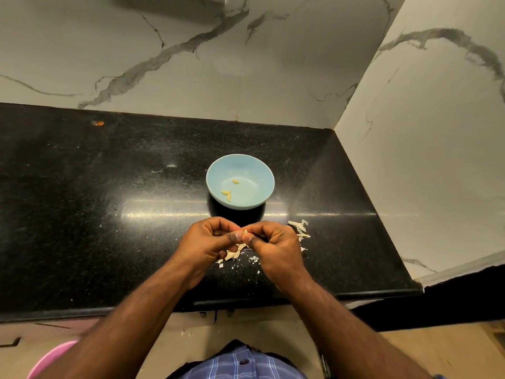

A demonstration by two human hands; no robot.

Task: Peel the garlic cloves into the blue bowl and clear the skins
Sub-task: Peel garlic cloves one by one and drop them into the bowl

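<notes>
Above the dark desk (82,187), just before the blue bowl (216,170), we curl our left hand (210,239) and right hand (273,242) together, fingertips pinching one garlic clove (245,232) between them; skins (299,228) lie scattered beneath and rightward.

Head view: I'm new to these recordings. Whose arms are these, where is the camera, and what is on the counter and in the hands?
There is no machine here. The single picture comes from a camera worn on a person's head, looking down at their own bare arms. The left hand and right hand meet fingertip to fingertip, pinching a small pale garlic clove between them. Beyond them, on the black speckled stone counter, stands a round light blue bowl holding three peeled yellowish cloves. Torn papery garlic skins lie scattered under and beside the hands.
</notes>
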